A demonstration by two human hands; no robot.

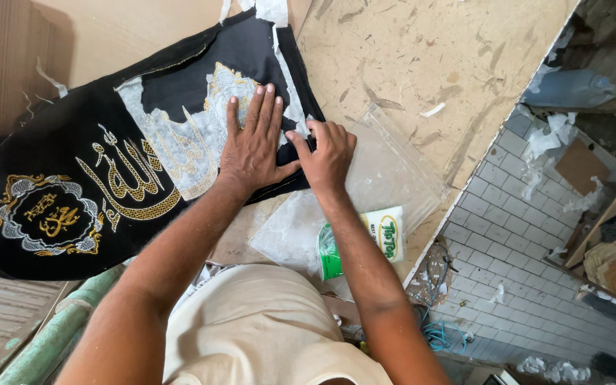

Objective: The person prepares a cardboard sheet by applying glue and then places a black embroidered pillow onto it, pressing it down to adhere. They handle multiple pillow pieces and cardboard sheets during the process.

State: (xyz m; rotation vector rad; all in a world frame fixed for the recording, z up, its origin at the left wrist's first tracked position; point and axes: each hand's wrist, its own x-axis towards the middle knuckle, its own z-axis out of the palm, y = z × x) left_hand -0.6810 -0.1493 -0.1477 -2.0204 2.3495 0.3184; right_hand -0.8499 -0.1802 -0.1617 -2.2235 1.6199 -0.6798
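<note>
The left hand [252, 146] lies flat, palm down, fingers [259, 107] spread apart, pressing on a black cloth [73, 142] stitched with raised gold and silver thread. Under those fingers the embroidery is half covered by thin, torn white backing paper [180, 139], ragged at its edges. The right hand [328, 158] sits just beside the left, its fingers [308, 135] curled together and pinched on the cloth's edge where a strip of the white paper meets it. The cloth stretches away to the left of both hands across a rough, speckled board surface [408, 57]. Just to the right of the right hand's fingers lies a clear, glossy plastic sleeve [393, 171]; near the wrist, a small green and white packet [365, 242].
</note>
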